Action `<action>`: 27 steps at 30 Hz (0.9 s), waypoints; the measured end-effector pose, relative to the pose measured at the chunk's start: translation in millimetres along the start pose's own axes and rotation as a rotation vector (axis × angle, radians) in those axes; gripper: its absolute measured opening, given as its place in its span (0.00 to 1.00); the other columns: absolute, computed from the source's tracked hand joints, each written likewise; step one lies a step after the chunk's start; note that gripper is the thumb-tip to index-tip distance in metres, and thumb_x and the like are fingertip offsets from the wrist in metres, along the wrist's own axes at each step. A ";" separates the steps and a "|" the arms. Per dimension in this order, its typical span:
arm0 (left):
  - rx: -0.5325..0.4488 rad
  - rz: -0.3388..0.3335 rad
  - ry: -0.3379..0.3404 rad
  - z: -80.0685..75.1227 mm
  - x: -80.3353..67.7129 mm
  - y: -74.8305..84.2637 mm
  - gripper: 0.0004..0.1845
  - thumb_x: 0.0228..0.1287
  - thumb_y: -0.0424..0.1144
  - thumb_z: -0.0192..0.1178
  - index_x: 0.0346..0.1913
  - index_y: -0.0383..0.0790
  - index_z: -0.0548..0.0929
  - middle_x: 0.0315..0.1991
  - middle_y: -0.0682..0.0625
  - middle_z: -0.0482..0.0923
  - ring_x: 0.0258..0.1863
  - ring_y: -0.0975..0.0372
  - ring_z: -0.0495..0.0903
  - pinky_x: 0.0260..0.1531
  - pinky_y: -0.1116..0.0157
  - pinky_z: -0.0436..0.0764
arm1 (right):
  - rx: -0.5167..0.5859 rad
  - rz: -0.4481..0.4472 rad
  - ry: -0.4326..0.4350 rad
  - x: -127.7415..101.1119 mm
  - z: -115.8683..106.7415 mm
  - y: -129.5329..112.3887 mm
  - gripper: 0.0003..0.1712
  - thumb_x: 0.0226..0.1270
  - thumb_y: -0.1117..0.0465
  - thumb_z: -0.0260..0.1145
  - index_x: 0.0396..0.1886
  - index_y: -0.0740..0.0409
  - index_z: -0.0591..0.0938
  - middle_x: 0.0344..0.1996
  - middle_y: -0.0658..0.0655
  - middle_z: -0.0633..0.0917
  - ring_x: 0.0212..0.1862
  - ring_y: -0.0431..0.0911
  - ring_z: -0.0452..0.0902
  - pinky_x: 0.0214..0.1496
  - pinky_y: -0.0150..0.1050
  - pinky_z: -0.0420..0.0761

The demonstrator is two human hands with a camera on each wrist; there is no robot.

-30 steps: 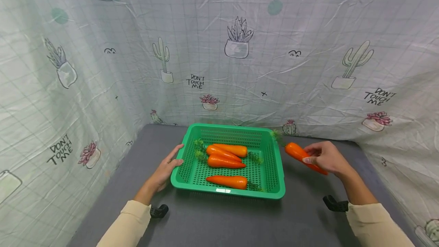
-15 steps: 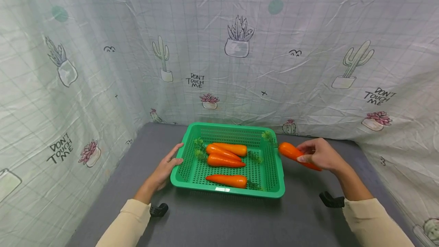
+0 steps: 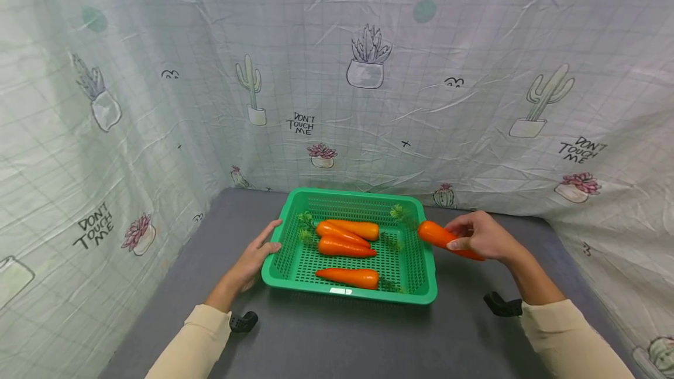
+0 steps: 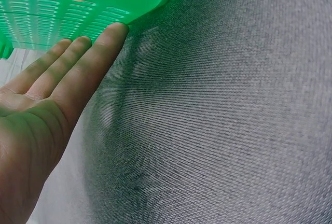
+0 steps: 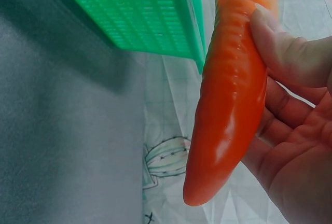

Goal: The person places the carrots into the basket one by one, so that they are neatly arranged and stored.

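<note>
Our right hand [image 3: 481,235] holds a carrot [image 3: 439,237] sideways over the basket's [image 3: 347,294] right edge; our flat left hand [image 3: 255,256] touches its left side.

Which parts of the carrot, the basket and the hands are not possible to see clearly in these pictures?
- Carrot: in the head view the right hand covers its thin end; in the right wrist view the top edge cuts off its leafy end.
- Basket: in the left wrist view only a corner shows, the rest is cut off.
- Left hand: the thumb is out of the left wrist view.
- Lowest carrot's leaves: too small to make out.
</note>
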State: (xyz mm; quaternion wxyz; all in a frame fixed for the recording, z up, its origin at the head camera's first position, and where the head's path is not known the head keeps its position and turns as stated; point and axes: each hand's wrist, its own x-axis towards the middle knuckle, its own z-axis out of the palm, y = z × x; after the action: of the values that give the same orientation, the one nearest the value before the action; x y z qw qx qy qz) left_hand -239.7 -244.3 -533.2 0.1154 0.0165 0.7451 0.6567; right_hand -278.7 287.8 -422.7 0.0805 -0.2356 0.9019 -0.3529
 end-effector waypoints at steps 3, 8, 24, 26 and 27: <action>0.004 -0.001 0.004 0.5 0.3 1.0 0.36 0.79 0.44 0.51 0.84 0.65 0.52 0.76 0.31 0.62 0.50 0.55 0.85 0.43 0.58 0.85 | 0.007 -0.006 -0.014 2.3 1.6 -2.5 0.15 0.63 0.65 0.76 0.48 0.69 0.89 0.37 0.58 0.90 0.35 0.45 0.81 0.39 0.37 0.82; 0.014 -0.003 0.006 0.5 0.6 1.6 0.36 0.79 0.44 0.51 0.84 0.66 0.52 0.76 0.32 0.63 0.50 0.55 0.85 0.44 0.59 0.84 | 0.012 -0.024 -0.049 8.3 5.4 -5.3 0.16 0.63 0.65 0.76 0.49 0.68 0.89 0.40 0.59 0.91 0.37 0.45 0.83 0.42 0.38 0.83; -0.024 0.002 -0.001 1.2 0.5 0.9 0.36 0.79 0.41 0.50 0.84 0.65 0.52 0.75 0.31 0.64 0.52 0.54 0.85 0.45 0.58 0.86 | 0.024 -0.069 -0.110 21.6 16.3 -24.9 0.15 0.61 0.65 0.77 0.46 0.69 0.89 0.39 0.61 0.92 0.35 0.44 0.84 0.41 0.37 0.84; -0.023 0.001 -0.002 1.7 0.6 0.7 0.36 0.80 0.42 0.50 0.84 0.65 0.52 0.76 0.31 0.63 0.53 0.54 0.85 0.45 0.58 0.86 | 0.025 -0.072 -0.119 23.4 17.9 -28.0 0.16 0.61 0.65 0.78 0.46 0.69 0.89 0.38 0.61 0.92 0.34 0.44 0.84 0.41 0.37 0.84; -0.021 0.001 -0.002 1.8 0.6 0.5 0.36 0.80 0.42 0.50 0.84 0.66 0.52 0.76 0.31 0.63 0.53 0.54 0.85 0.45 0.58 0.86 | 0.026 -0.072 -0.123 24.2 18.7 -29.3 0.16 0.61 0.65 0.78 0.46 0.69 0.90 0.37 0.60 0.92 0.34 0.44 0.83 0.41 0.37 0.83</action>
State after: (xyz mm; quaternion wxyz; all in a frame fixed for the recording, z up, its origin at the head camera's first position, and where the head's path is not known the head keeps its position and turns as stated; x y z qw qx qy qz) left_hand -240.0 -242.4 -533.0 0.1160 0.0160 0.7379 0.6647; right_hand -283.3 246.2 -416.2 0.1261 -0.2880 0.8816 -0.3520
